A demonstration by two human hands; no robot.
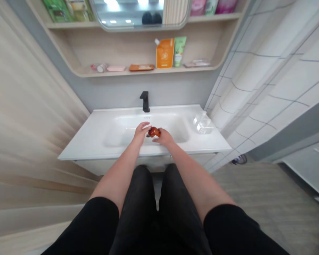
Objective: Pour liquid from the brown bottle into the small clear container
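Over the white sink basin (117, 132) my right hand (164, 137) is closed on a small glossy amber-brown object (154, 132). It is curved and shiny, but too small to name its kind. My left hand (141, 132) is just left of the object, its fingers apart and stretched toward it. Whether those fingertips touch it, I cannot tell. Both hands are low in front of the black faucet (145, 101).
On the counter's right side stands a clear plastic container (203, 124). The shelf (114, 73) above bears an orange pouch (165, 53), a green tube (179, 51) and several small items. A mirror (143, 14) hangs above. Beige curtain (23, 106) borders the left, white tile (255, 88) the right.
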